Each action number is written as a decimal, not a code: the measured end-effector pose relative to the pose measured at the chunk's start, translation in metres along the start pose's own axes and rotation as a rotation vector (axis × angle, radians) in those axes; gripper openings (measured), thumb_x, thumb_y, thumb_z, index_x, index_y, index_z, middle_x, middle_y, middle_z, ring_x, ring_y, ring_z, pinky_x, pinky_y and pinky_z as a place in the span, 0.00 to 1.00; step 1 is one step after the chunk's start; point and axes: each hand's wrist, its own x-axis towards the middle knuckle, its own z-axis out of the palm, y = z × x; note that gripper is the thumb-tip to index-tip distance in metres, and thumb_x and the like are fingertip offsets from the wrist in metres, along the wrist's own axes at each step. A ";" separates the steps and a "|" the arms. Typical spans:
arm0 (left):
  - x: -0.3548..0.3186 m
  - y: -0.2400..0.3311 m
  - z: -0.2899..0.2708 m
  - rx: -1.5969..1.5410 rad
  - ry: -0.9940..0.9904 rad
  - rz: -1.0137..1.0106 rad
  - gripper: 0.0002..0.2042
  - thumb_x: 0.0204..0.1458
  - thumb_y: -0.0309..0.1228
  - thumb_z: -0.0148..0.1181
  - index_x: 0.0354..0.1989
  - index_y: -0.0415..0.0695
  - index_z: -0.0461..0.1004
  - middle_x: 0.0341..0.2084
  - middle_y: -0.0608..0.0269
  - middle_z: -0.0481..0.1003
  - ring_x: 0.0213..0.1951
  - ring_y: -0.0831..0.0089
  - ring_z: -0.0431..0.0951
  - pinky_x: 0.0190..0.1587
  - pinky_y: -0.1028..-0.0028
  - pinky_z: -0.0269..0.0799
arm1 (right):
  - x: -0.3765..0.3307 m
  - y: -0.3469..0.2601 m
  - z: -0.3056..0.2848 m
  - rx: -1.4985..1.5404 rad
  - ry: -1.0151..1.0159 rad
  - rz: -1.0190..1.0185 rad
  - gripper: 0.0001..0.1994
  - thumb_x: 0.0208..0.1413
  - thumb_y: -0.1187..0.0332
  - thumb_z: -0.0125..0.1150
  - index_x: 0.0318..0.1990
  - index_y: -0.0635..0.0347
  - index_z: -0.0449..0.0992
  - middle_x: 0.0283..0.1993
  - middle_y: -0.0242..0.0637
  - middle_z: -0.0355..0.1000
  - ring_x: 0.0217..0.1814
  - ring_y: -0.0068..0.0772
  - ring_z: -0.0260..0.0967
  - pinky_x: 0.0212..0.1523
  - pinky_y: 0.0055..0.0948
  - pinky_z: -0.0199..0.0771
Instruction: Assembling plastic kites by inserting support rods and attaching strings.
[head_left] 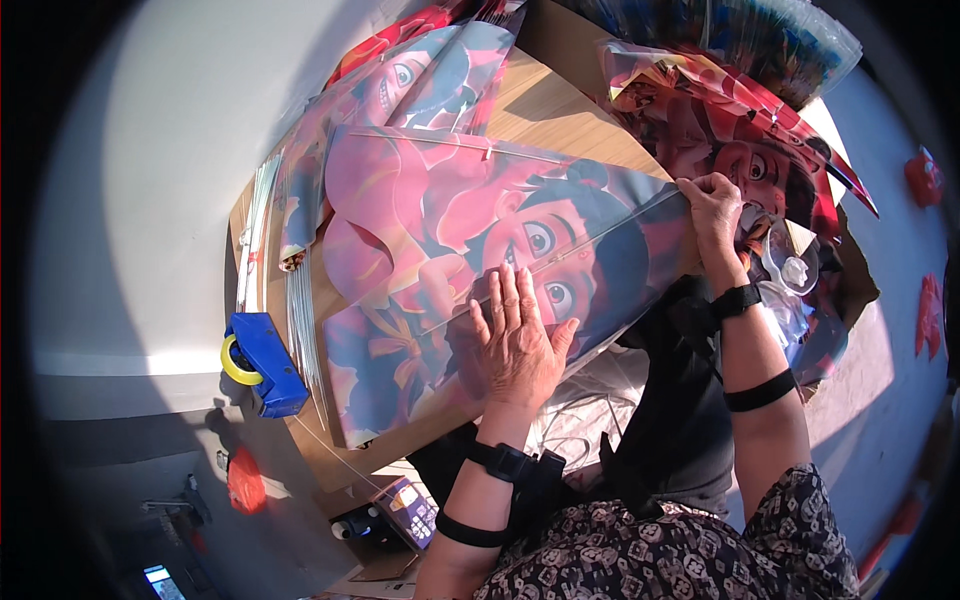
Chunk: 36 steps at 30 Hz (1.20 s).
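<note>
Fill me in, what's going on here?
A person is handling a large printed cartoon sheet spread over a wooden table. Their left hand lies flat on it, fingers extended; their right hand pinches its right corner. A thin rod runs across the sheet. A blue tape dispenser sits at the table's left edge, near bundled pale sticks.
</note>
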 end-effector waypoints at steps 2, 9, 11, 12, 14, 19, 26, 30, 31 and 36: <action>0.016 0.020 0.003 -0.035 -0.015 0.069 0.39 0.57 0.51 0.50 0.69 0.38 0.44 0.69 0.48 0.45 0.71 0.55 0.40 0.69 0.49 0.33 | -0.001 0.002 0.003 0.026 0.006 0.003 0.12 0.40 0.61 0.70 0.24 0.60 0.76 0.24 0.37 0.75 0.28 0.33 0.72 0.34 0.31 0.71; 0.063 0.071 0.026 -0.081 0.025 0.263 0.39 0.56 0.52 0.50 0.68 0.35 0.48 0.69 0.48 0.46 0.71 0.56 0.42 0.68 0.48 0.32 | -0.006 -0.004 0.004 0.091 -0.008 0.089 0.13 0.40 0.63 0.71 0.24 0.62 0.76 0.23 0.40 0.74 0.28 0.35 0.73 0.34 0.32 0.71; 0.079 0.087 0.034 -0.115 0.037 0.309 0.40 0.55 0.54 0.51 0.67 0.34 0.49 0.69 0.47 0.47 0.71 0.56 0.42 0.68 0.47 0.32 | -0.005 0.000 0.005 0.135 0.018 0.093 0.13 0.41 0.63 0.71 0.25 0.63 0.77 0.22 0.40 0.74 0.26 0.34 0.72 0.32 0.31 0.71; 0.086 0.093 0.035 -0.117 0.043 0.341 0.41 0.54 0.54 0.51 0.67 0.34 0.50 0.68 0.47 0.47 0.71 0.56 0.42 0.68 0.47 0.32 | -0.005 -0.002 0.005 0.178 0.016 0.115 0.12 0.42 0.63 0.71 0.24 0.64 0.77 0.21 0.39 0.73 0.25 0.31 0.71 0.31 0.31 0.70; 0.097 0.102 0.037 -0.112 0.047 0.389 0.43 0.52 0.56 0.54 0.67 0.34 0.50 0.68 0.46 0.49 0.70 0.55 0.43 0.68 0.46 0.33 | -0.006 -0.005 0.007 0.280 -0.011 0.145 0.12 0.42 0.65 0.71 0.24 0.64 0.77 0.20 0.37 0.72 0.24 0.26 0.68 0.28 0.29 0.69; 0.103 0.112 0.042 -0.132 0.047 0.410 0.45 0.49 0.56 0.57 0.66 0.33 0.51 0.68 0.45 0.48 0.70 0.53 0.44 0.67 0.46 0.34 | 0.001 0.006 0.004 0.517 -0.024 0.204 0.09 0.44 0.69 0.70 0.22 0.64 0.76 0.19 0.30 0.70 0.22 0.18 0.63 0.24 0.23 0.64; 0.098 0.103 0.042 -0.009 0.037 0.406 0.47 0.50 0.62 0.51 0.66 0.33 0.50 0.68 0.47 0.47 0.70 0.53 0.43 0.67 0.46 0.34 | 0.007 0.003 0.000 0.603 -0.115 0.316 0.09 0.44 0.70 0.70 0.21 0.65 0.75 0.18 0.28 0.69 0.20 0.16 0.63 0.22 0.21 0.63; 0.103 0.130 0.034 0.028 -0.067 0.293 0.48 0.47 0.62 0.55 0.68 0.41 0.48 0.69 0.48 0.44 0.71 0.52 0.40 0.63 0.34 0.33 | 0.009 0.008 0.006 0.612 -0.079 0.339 0.09 0.45 0.70 0.69 0.23 0.66 0.75 0.20 0.31 0.72 0.22 0.18 0.68 0.23 0.23 0.70; 0.106 0.138 0.033 0.042 -0.131 0.230 0.48 0.45 0.62 0.57 0.69 0.44 0.48 0.69 0.49 0.43 0.71 0.52 0.39 0.61 0.30 0.33 | 0.011 0.012 0.004 0.613 -0.067 0.337 0.09 0.45 0.70 0.69 0.23 0.66 0.75 0.20 0.31 0.72 0.22 0.18 0.68 0.23 0.23 0.70; 0.118 0.151 0.029 0.025 -0.167 0.235 0.50 0.40 0.60 0.64 0.69 0.49 0.48 0.69 0.49 0.43 0.71 0.53 0.39 0.59 0.27 0.33 | 0.007 -0.002 -0.003 0.763 -0.134 0.425 0.08 0.48 0.71 0.67 0.23 0.65 0.75 0.22 0.33 0.72 0.22 0.20 0.68 0.22 0.21 0.71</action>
